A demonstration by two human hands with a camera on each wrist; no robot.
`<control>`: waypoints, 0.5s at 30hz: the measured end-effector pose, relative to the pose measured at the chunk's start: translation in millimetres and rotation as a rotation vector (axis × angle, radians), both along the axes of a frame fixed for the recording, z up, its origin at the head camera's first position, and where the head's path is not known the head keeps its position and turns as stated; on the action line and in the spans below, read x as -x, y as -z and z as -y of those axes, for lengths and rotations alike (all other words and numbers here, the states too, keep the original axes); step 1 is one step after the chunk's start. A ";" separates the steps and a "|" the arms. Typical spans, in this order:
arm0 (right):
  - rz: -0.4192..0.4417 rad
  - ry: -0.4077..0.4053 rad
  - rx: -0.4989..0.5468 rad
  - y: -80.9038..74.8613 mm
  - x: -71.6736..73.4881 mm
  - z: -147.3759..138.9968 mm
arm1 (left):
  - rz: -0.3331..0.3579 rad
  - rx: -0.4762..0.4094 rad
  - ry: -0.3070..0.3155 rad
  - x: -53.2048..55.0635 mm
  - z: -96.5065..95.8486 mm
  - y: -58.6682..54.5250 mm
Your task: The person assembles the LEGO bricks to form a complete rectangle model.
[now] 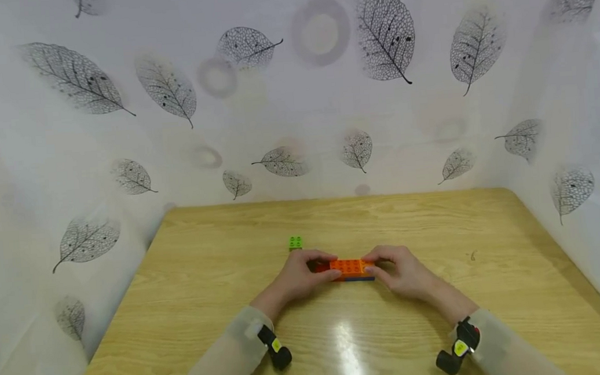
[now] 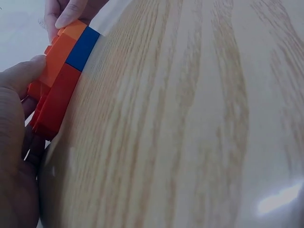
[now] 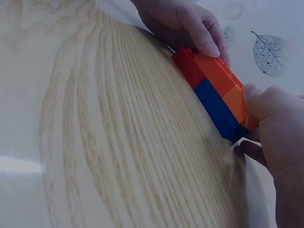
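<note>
Two orange bricks lie end to end on top of a red brick (image 2: 59,102) and a blue brick (image 3: 218,109), forming a low block on the table. The left orange brick (image 1: 345,267) is deeper in tone; the right one (image 3: 236,100) is lighter and partly covered by fingers. My left hand (image 1: 302,273) pinches the deeper orange brick between thumb and fingers, above the red brick. At the block's other end, my right hand (image 1: 406,270) pinches the lighter orange brick, above the blue one. The far side of the block is largely hidden.
A small green brick (image 1: 296,242) stands behind my left hand. The wooden table (image 1: 204,235) extends around the block. A white curtain (image 1: 295,112) with leaf prints hangs along the table's back and sides.
</note>
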State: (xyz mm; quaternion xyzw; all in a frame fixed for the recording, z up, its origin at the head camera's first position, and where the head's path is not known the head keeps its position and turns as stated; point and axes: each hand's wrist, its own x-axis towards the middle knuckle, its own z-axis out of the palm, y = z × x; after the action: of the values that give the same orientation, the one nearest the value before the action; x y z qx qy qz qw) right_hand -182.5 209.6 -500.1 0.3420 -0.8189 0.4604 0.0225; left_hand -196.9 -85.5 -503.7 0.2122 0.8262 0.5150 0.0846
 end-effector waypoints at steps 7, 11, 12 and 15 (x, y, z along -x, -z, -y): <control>0.002 0.000 0.006 0.3 -1.0 0.5 | 0.033 -0.002 0.005 0.8 2.2 -4.2; -0.016 0.000 0.017 2.2 -1.4 0.4 | 0.068 -0.019 0.001 2.1 7.6 -5.5; -0.019 0.001 0.019 2.5 -1.6 0.5 | 0.070 -0.015 -0.005 2.6 9.5 -6.4; -0.023 0.000 0.025 3.1 -2.1 1.0 | 0.044 0.015 -0.022 4.8 16.8 -11.8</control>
State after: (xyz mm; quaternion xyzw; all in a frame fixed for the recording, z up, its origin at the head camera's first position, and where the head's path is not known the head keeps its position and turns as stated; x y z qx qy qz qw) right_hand -180.4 208.6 -503.3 0.3469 -0.8129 0.4664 0.0363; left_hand -201.7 -102.3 -491.9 0.1913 0.8301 0.5143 0.0987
